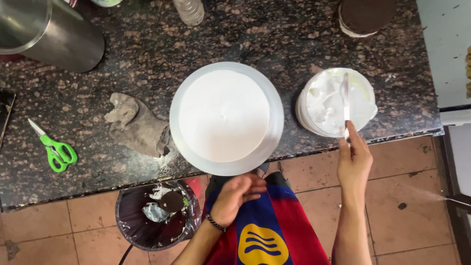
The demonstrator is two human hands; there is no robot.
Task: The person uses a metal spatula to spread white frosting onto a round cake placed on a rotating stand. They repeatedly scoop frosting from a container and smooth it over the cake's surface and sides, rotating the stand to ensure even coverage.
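Spatula, one, lies lengthwise away from the person, blade tip in the single cream bowl on the tabletop, right hand fingers closed around its handle, left hand loosely curled, empty.

The worktop is dark stone speckled brown and black. A white frosted cake sits on a pale grey turntable at the front edge. Bright green-handled scissors lie near the left edge, beside a grey-brown cloth. White cream fills the bowl toward the right edge.
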